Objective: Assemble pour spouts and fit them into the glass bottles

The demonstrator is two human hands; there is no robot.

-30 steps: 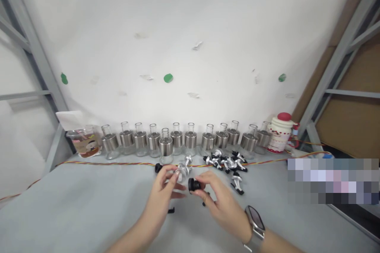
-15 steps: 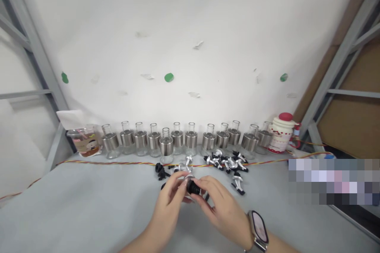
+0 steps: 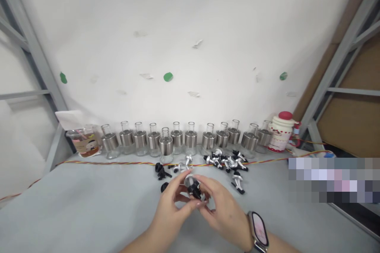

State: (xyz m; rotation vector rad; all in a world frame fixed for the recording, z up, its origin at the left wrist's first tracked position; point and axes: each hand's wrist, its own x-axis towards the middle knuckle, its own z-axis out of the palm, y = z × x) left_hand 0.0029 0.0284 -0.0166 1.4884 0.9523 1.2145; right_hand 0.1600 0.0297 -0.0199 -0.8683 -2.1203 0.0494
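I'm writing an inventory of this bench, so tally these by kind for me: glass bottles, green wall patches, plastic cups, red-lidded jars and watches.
Bottles: 12
Green patches: 3
Plastic cup: 1
Red-lidded jar: 1
Watch: 1
Total: 18

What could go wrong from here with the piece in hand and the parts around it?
The silver-and-black stopper sits between the fingers of the left hand and right hand, so it could slip and drop onto the grey tabletop.
A round black part lies right by the left hand and might get knocked away.
The twisted wire runs along the front of the glass bottles; a snag could disturb the loose stoppers by it.
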